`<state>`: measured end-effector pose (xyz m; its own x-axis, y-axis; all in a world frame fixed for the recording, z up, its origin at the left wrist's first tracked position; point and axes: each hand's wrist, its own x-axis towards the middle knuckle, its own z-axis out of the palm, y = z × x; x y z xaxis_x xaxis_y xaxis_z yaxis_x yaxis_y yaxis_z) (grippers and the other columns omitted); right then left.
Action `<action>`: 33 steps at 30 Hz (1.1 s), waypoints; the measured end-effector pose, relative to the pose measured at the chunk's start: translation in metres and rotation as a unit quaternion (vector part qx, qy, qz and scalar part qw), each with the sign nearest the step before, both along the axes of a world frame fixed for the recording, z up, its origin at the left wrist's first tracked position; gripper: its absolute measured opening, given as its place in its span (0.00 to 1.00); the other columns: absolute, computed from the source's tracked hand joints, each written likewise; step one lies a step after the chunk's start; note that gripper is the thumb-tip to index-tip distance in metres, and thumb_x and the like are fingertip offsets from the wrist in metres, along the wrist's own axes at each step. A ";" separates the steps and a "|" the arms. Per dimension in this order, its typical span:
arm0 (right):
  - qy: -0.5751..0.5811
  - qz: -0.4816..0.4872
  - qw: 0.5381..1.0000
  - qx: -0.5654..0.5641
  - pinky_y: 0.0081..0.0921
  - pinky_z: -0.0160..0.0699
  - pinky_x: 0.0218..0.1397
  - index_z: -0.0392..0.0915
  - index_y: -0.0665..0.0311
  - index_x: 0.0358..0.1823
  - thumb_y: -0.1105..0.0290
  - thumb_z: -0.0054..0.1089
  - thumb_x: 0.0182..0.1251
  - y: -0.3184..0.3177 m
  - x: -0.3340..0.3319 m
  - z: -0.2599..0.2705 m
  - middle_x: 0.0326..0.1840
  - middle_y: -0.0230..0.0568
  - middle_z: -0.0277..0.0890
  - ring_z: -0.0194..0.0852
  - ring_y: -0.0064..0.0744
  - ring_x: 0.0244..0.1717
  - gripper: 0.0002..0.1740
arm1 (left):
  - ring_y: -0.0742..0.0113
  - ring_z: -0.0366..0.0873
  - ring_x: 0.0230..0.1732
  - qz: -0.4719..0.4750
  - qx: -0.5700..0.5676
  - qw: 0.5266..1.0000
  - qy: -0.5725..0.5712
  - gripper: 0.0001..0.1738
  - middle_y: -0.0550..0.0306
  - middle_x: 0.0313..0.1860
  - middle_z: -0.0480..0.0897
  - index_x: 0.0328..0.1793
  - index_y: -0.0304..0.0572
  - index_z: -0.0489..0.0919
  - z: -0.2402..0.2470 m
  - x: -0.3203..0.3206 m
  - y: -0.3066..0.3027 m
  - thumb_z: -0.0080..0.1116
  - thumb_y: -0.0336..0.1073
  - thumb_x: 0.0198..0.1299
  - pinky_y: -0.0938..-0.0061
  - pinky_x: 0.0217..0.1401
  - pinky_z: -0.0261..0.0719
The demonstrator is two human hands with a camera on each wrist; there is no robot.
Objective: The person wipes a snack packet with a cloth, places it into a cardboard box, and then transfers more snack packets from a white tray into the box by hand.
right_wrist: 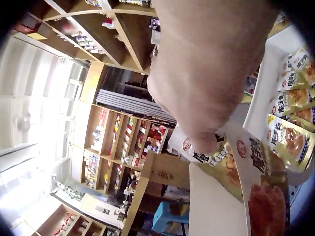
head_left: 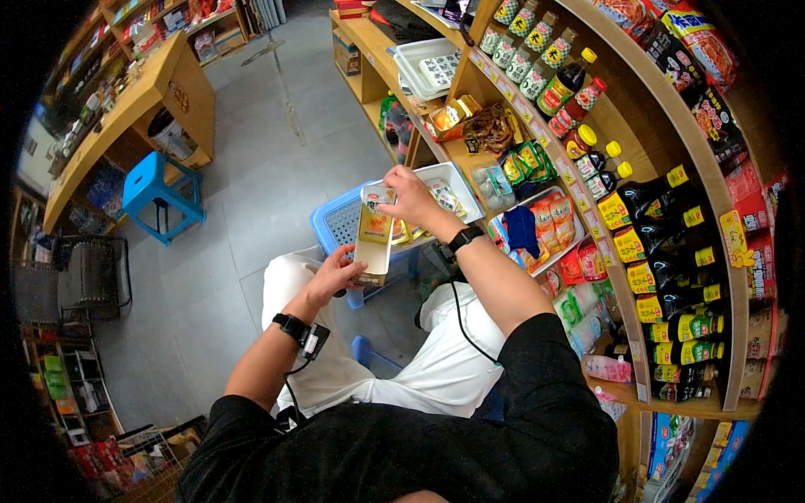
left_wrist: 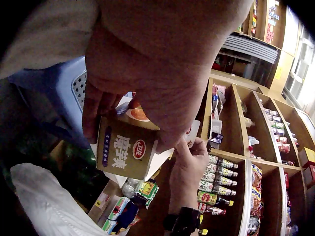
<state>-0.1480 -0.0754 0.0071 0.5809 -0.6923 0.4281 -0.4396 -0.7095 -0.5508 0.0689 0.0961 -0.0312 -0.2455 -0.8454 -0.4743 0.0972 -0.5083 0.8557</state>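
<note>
My left hand [head_left: 335,275] grips the lower end of an open cardboard snack box [left_wrist: 123,152], brown with white lettering on one end and a white inside. Above it, my right hand [head_left: 411,197] pinches the white upper end of a gold-and-white snack packet [right_wrist: 227,169]. The packet's lower part lies within the box walls, and part of the white interior [right_wrist: 212,201] shows beside it. Just beyond the hands, a white tray [head_left: 471,191] holds several similar packets [right_wrist: 293,140]. My right fingers partly cover the packet's lettering.
A blue stool [head_left: 329,220] with a perforated top stands under the work. Shelves at the right carry sauce bottles [head_left: 646,277] and a basket of orange packets [head_left: 549,226]. Another blue stool [head_left: 159,189] stands on the grey floor [head_left: 243,151] at left, near a wooden counter [head_left: 180,80].
</note>
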 end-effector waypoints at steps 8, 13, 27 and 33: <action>0.036 -0.011 0.999 0.017 0.45 0.75 0.58 0.71 0.66 0.46 0.67 0.78 0.47 0.003 0.007 -0.003 0.47 0.49 0.70 0.73 0.55 0.53 0.27 | 0.61 0.83 0.54 -0.004 0.004 1.000 0.003 0.39 0.50 0.54 0.81 0.79 0.44 0.61 0.000 0.000 0.000 0.67 0.43 0.68 0.63 0.50 0.89; 0.056 0.007 0.998 0.009 0.45 0.74 0.60 0.67 0.64 0.50 0.68 0.78 0.47 0.005 0.008 -0.004 0.49 0.51 0.67 0.69 0.56 0.57 0.32 | 0.61 0.83 0.54 -0.003 0.006 1.000 0.003 0.39 0.50 0.54 0.81 0.79 0.43 0.61 -0.002 0.000 -0.001 0.67 0.43 0.68 0.64 0.50 0.89; 0.010 -0.007 1.000 0.029 0.45 0.75 0.57 0.68 0.69 0.50 0.62 0.74 0.60 0.005 0.008 -0.007 0.48 0.56 0.73 0.74 0.58 0.53 0.27 | 0.61 0.83 0.54 -0.004 0.000 1.000 0.002 0.39 0.49 0.54 0.81 0.80 0.42 0.61 0.001 0.000 0.001 0.67 0.43 0.68 0.63 0.49 0.89; 0.018 -0.021 0.996 0.081 0.43 0.76 0.56 0.69 0.69 0.53 0.57 0.72 0.64 0.006 0.007 -0.006 0.51 0.56 0.75 0.76 0.55 0.54 0.28 | 0.60 0.83 0.54 -0.001 -0.003 1.000 -0.006 0.41 0.48 0.55 0.81 0.80 0.41 0.61 0.004 0.000 0.001 0.68 0.44 0.66 0.64 0.49 0.89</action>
<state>-0.1414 -0.0697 0.0014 0.5633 -0.7746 0.2875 -0.4890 -0.5930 -0.6397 0.0684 0.0975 -0.0274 -0.2405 -0.8482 -0.4719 0.0855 -0.5028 0.8602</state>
